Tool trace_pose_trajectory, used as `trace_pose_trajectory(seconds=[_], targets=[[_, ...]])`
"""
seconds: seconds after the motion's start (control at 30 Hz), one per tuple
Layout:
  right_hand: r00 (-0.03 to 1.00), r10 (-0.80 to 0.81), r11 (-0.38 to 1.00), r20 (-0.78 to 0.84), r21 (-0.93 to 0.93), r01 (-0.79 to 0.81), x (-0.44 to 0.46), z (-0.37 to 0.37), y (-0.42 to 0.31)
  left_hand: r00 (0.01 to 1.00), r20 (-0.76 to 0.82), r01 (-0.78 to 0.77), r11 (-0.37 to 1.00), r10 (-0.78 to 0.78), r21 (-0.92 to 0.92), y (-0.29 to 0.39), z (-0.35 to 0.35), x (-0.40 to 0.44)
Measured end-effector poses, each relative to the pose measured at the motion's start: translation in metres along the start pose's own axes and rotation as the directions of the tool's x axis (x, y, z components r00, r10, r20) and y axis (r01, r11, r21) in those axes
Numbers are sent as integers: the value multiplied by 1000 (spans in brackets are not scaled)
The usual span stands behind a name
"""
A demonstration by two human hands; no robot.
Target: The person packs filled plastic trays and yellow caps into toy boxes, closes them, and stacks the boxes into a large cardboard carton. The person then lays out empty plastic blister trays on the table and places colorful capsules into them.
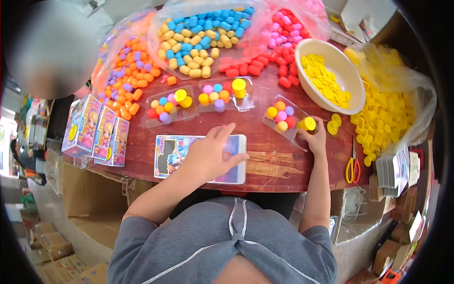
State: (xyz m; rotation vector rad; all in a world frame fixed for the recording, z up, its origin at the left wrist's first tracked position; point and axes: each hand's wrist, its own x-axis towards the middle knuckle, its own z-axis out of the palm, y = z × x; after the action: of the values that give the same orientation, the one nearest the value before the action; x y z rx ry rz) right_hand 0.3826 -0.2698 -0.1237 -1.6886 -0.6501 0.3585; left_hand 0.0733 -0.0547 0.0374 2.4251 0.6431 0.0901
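Observation:
My left hand (210, 154) lies with fingers spread over a flat printed box (165, 158) with a white end, near the table's front edge. On the right, my right hand (314, 136) has its fingers closed round a yellow cylinder (307, 124) at the lower corner of a clear plastic tray (294, 135). That tray holds several coloured balls (280, 115). Farther left, two similar clear trays hold coloured balls (165, 117) (220, 105) and yellow cylinders (180, 95) (239, 85). Two yellow discs (333, 128) sit just right of my right hand.
A white bowl (357, 102) of yellow discs stands at the back right, beside a bag of yellow pieces (383, 113). Scissors (353, 168) lie at the right. Bags of orange (135, 64), blue and tan (201, 40) capsules line the back. Printed boxes (97, 132) stand left.

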Motion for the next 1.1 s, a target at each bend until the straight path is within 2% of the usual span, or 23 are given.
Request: trace_pose_trajectory(seconds=[0.13,0.17,0.2,0.23,0.27,0.3,0.33,0.37,0.43,0.47,0.5,0.57,0.63,0.8,1.1], targets=[[999,-37,997,-32,-76,34,-1,-2,-2,952,-247,-193,981,179,-34,-14,-20,16],[999,-34,997,-30,-75,32,1,0,-4,969,-243,-97,980,52,-175,-25,-34,27],[999,-44,999,-24,-31,44,2,3,-7,957,-253,76,965,-141,-250,-33,-51,37],[998,-52,999,-22,10,52,3,7,-10,894,-400,154,977,-201,-146,-55,-64,53],[998,-56,997,-27,46,57,1,7,-12,815,-563,-9,968,-137,-249,-124,-64,79],[998,-57,995,-40,80,60,-2,5,-13,805,-577,146,989,-136,-30,-152,-91,95],[999,-42,995,-35,84,45,-1,3,-7,742,-668,262,942,-56,212,-201,-106,112],[999,-29,995,-31,90,31,0,1,-2,638,-759,103,963,129,250,-290,-114,129],[998,-43,999,-53,28,44,-1,0,-4,727,-651,294,758,218,582,-405,-141,148],[996,-71,997,-49,-24,70,-1,1,-6,783,-617,415,672,81,614,-448,-147,158],[996,-64,998,-66,-27,63,-1,3,-7,790,-606,397,677,92,620,-452,-150,165],[997,-51,998,-63,-28,49,-1,4,-9,796,-597,526,607,-104,596,-460,-148,160],[998,-41,999,-49,-32,40,-2,3,-12,755,-582,645,506,-303,573,-465,-140,155],[998,-35,999,-56,-36,33,-2,4,-13,728,-641,661,499,-243,561,-453,-134,154],[995,-51,998,-83,-37,48,0,5,-10,748,-620,640,508,-237,577,-442,-135,147]])
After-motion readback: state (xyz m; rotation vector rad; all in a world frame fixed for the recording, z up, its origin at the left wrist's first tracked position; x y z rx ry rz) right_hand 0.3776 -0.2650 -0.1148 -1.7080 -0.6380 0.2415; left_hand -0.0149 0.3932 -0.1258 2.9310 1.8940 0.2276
